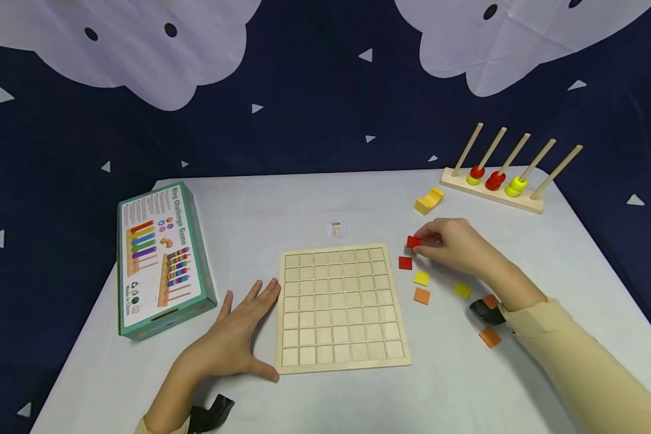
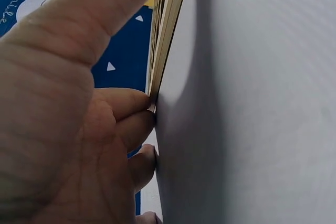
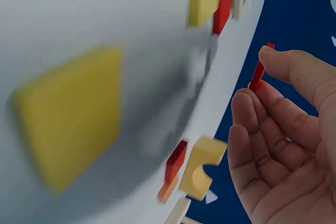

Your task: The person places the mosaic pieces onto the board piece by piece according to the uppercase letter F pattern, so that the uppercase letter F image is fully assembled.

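My right hand (image 1: 456, 244) pinches a small red square tile (image 3: 257, 72) between thumb and index finger, held above the table in the right wrist view. Below it in the head view lies a second red tile (image 1: 405, 263), with a yellow tile (image 1: 421, 278) and an orange tile (image 1: 421, 296) in line toward me. The left hand (image 1: 225, 343) is spread flat beside a square wooden grid board (image 1: 344, 365). Its thumb and fingertips are right at the board's left edge, as the left wrist view also shows. No tiles sit in the grid.
Near my right forearm lie another yellow tile (image 1: 462, 290) and orange tiles (image 1: 490, 337). A yellow curved block (image 1: 428, 201) and a peg rack (image 1: 490, 194) with red and yellow rings stand behind. A small printed card (image 1: 337, 229) lies beyond the board; a game box (image 1: 160, 253) is at left.
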The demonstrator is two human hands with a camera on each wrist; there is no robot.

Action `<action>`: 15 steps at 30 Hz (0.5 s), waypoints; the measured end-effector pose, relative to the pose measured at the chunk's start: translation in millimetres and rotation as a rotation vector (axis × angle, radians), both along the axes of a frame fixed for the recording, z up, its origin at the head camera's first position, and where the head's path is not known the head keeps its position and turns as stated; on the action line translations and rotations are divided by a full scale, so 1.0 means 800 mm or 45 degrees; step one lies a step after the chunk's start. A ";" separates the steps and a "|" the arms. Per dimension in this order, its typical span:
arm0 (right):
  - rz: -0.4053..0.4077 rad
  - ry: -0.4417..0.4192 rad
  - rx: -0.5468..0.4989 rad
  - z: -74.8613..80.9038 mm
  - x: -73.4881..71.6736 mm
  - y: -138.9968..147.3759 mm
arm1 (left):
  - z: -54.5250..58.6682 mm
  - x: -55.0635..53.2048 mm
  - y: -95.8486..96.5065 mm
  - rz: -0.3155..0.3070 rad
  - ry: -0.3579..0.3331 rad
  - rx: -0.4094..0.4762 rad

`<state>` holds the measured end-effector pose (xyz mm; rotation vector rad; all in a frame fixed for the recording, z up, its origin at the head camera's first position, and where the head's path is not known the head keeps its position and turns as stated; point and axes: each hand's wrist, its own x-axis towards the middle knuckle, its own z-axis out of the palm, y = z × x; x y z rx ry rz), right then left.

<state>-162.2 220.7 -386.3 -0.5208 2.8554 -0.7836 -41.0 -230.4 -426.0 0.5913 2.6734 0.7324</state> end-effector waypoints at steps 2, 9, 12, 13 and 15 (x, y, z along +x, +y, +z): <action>0.020 0.001 -0.020 0.001 -0.001 -0.009 | -0.001 0.000 -0.001 0.002 -0.002 -0.005; 0.084 -0.038 -0.057 -0.004 -0.006 -0.041 | -0.003 0.001 -0.002 0.001 0.003 -0.004; 0.118 -0.035 -0.068 -0.005 -0.007 -0.057 | -0.003 0.000 -0.002 -0.001 0.007 -0.005; 0.133 -0.035 -0.072 -0.005 -0.007 -0.062 | -0.003 0.000 -0.002 -0.002 0.010 -0.006; 0.164 -0.025 -0.078 -0.005 -0.007 -0.073 | -0.002 -0.001 -0.003 -0.006 0.019 -0.010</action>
